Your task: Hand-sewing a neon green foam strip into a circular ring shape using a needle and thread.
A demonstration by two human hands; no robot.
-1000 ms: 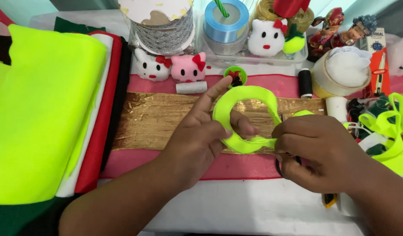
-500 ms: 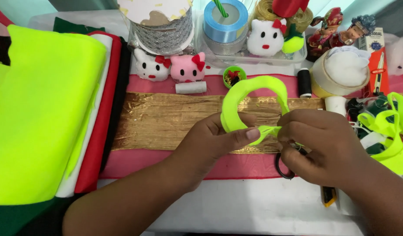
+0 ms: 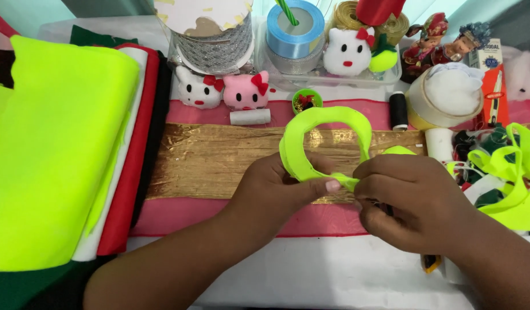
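Pinching at the centre of the frame, the left hand [image 3: 276,189] has thumb and fingers closed on the lower end of a neon-yellow felt strip [image 3: 325,120] bent into a standing loop. The right hand [image 3: 414,201] meets it from the right, fingers curled tight around the loop's other end; whether it holds something dark beneath as well is hard to make out, since the knuckles cover it. A small yellow-and-black object [image 3: 431,263] peeks out under the right wrist, mostly hidden.

Below the loop lies a crinkled gold ribbon band [image 3: 213,161] across pink felt [image 3: 219,215], all on a white tabletop [image 3: 311,275]. A stack of felt sheets [image 3: 58,143], neon yellow on top, fills the left side and runs off the frame. Along the top edge sit two plush cat faces [image 3: 225,92], a blue ribbon roll [image 3: 296,26] and a black thread spool [image 3: 398,110]. More neon strips [image 3: 512,172] are cut off at the right edge.
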